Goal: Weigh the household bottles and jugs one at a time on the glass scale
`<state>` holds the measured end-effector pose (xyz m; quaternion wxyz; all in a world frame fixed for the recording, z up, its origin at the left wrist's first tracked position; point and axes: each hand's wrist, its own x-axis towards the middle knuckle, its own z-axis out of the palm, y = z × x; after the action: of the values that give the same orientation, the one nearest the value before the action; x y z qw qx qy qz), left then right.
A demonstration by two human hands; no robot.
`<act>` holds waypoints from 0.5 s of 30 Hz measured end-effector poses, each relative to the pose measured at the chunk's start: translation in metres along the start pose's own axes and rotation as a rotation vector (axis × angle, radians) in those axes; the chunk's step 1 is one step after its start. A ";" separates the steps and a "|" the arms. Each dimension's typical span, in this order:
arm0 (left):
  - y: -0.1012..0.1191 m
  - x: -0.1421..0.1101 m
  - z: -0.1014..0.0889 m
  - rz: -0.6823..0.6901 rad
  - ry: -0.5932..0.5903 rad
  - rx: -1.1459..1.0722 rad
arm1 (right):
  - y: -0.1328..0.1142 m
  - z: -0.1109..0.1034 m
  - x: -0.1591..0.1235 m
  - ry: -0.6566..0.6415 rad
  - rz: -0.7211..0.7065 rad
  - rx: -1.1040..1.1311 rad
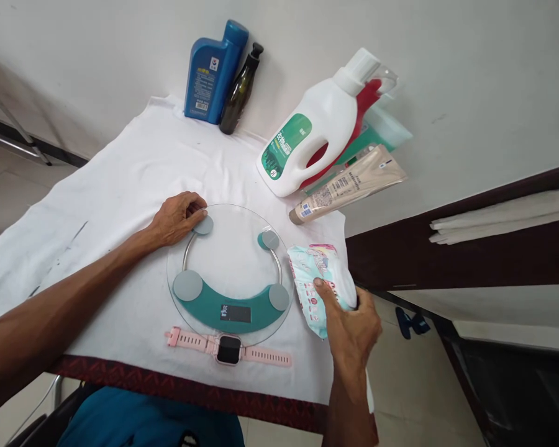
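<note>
A round glass bathroom scale (242, 311) with a teal band, grey round pads and a small lit display lies on the white cloth. At its upper-left rim is my left hand (179, 218), fingers curled, the thumb by a grey pad. My right hand (354, 323) grips a light blue and white pack of wipes (310, 288) at its right side, thumb on top. The pack is just right of the scale. Below the scale's front rim, a pink smartwatch (229, 349) is laid out flat with its strap open.
A blue bottle (209, 81) and a dark pump bottle (240, 93) stand at the back. A white detergent jug (317, 118) stands before red and green containers. A beige tube (349, 186) is near the right edge of the cloth-covered table (121, 167). Blue slippers (410, 323) lie on the floor.
</note>
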<state>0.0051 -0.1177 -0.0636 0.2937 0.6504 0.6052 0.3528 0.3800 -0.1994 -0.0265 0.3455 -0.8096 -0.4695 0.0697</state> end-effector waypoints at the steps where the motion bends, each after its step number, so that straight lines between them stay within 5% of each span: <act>1: -0.001 0.000 0.000 0.004 0.001 -0.003 | 0.003 0.005 0.004 0.010 -0.013 0.001; 8: -0.004 -0.002 0.003 0.034 0.009 -0.036 | -0.013 0.000 0.005 0.040 -0.254 -0.195; 12: -0.003 -0.003 0.003 0.029 0.004 -0.064 | -0.070 -0.020 -0.010 0.216 -0.578 -0.100; 15: -0.003 -0.004 0.003 0.017 -0.001 -0.073 | -0.126 -0.004 -0.008 0.090 -0.730 0.072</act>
<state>0.0056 -0.1208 -0.0681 0.3142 0.6446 0.5863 0.3768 0.2873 -0.1674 0.0532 0.3960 -0.5783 -0.7090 -0.0776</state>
